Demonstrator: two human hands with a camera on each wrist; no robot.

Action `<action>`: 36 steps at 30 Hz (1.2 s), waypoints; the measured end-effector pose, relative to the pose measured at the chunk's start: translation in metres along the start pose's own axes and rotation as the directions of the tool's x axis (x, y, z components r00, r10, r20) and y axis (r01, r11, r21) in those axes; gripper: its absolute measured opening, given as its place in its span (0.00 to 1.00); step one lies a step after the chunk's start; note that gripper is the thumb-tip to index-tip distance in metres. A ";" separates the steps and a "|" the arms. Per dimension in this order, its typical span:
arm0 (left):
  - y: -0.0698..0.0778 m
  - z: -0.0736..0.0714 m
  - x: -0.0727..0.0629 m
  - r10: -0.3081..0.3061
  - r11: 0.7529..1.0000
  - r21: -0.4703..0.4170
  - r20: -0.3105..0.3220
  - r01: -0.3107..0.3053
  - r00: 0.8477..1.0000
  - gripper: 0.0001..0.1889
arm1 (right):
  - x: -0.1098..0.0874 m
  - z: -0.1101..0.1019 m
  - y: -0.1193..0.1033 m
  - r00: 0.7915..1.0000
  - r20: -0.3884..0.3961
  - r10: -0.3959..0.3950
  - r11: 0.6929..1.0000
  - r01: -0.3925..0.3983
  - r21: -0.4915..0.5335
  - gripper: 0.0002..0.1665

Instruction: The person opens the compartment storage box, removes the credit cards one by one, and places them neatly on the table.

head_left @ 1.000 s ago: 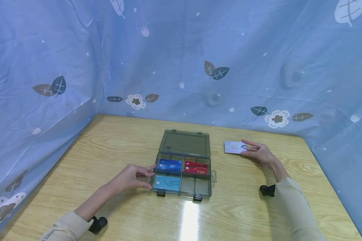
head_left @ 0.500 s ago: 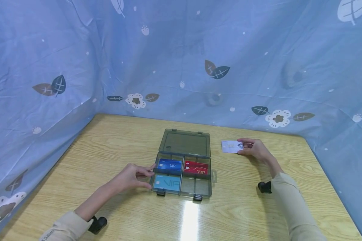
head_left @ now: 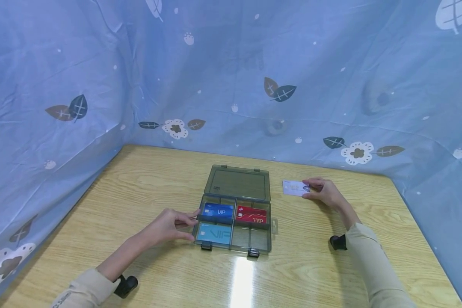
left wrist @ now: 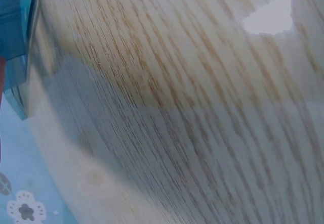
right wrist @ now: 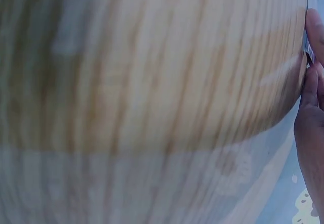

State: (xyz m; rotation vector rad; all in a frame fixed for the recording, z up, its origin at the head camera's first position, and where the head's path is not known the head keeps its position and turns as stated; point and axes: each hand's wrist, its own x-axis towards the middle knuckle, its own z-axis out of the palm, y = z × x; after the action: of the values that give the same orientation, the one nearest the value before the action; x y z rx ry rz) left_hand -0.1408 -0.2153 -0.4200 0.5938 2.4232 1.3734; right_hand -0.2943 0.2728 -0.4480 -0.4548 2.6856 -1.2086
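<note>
Left hand (head_left: 173, 226): thumb and fingers parted, touching the left edge of the box (head_left: 259, 239); no shift over the last second. Box sits mid-way across the table (head_left: 300, 261), lid (head_left: 238, 183) laid back toward the table's far edge. Blue card (head_left: 218, 211) in the far left compartment, teal card (head_left: 214, 233) near left, red card (head_left: 251, 214) far right; all unmoved. White card (head_left: 294, 188): right of the lid, by the table's far edge, slightly closer to the box than a second ago. Judgement: under control, not yet boxed. Right hand (head_left: 328, 193) pinches its right end, opened only to the card's width. Lifted or flat, cannot tell.
</note>
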 end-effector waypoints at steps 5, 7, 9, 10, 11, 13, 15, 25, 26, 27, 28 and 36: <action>0.001 0.000 0.000 -0.011 1.000 -0.007 0.004 0.011 1.000 0.20 | 0.000 0.000 -0.001 1.000 0.012 -0.006 1.000 0.006 0.022 0.33; 0.001 0.000 0.000 -0.012 1.000 -0.007 0.005 0.012 1.000 0.19 | 0.000 0.000 -0.001 1.000 0.016 -0.007 0.999 0.006 0.031 0.33; 0.002 -0.001 0.000 -0.011 1.000 -0.006 0.007 0.011 1.000 0.19 | 0.001 0.000 -0.001 1.000 0.018 -0.007 0.999 0.006 0.038 0.33; 0.002 -0.001 0.000 -0.011 1.000 -0.004 0.007 0.011 1.000 0.19 | 0.001 0.000 -0.001 1.000 0.019 -0.007 0.999 0.006 0.039 0.34; 0.002 -0.001 0.000 -0.009 1.000 0.001 0.006 0.009 1.000 0.19 | 0.002 0.000 -0.002 1.000 0.019 -0.009 0.999 0.008 0.041 0.34; 0.003 -0.001 0.000 -0.003 1.000 0.016 0.003 0.003 1.000 0.19 | 0.003 0.000 -0.001 1.000 0.019 -0.006 0.999 0.005 0.039 0.34; 0.003 -0.001 0.000 0.002 1.000 0.028 -0.001 -0.002 1.000 0.19 | 0.004 0.000 -0.001 1.000 0.021 -0.003 0.999 0.002 0.034 0.34; 0.002 0.000 0.000 -0.018 1.000 0.000 0.006 0.018 1.000 0.19 | 0.003 -0.001 -0.002 0.999 0.027 0.036 0.998 -0.037 0.044 0.35; 0.002 0.000 0.000 -0.018 1.000 0.001 0.006 0.018 1.000 0.19 | 0.004 -0.001 -0.002 0.999 0.025 0.034 0.998 -0.035 0.044 0.35; 0.002 0.000 0.000 -0.018 1.000 0.003 0.005 0.018 1.000 0.19 | 0.004 -0.001 -0.002 0.999 0.022 0.030 0.999 -0.031 0.045 0.35; 0.002 0.000 0.000 -0.017 1.000 0.008 0.004 0.017 1.000 0.19 | 0.004 -0.001 -0.001 1.000 0.020 0.024 0.999 -0.025 0.046 0.35; 0.002 0.000 0.000 -0.019 1.000 0.006 0.007 0.019 1.000 0.19 | 0.004 -0.001 0.000 1.000 0.017 0.004 0.998 -0.005 0.057 0.35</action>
State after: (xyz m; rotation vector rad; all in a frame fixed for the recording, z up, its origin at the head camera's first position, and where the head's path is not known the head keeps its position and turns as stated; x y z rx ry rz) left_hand -0.1404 -0.2142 -0.4178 0.5744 2.4225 1.3545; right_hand -0.2983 0.2723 -0.4477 -0.4487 2.6287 -1.2713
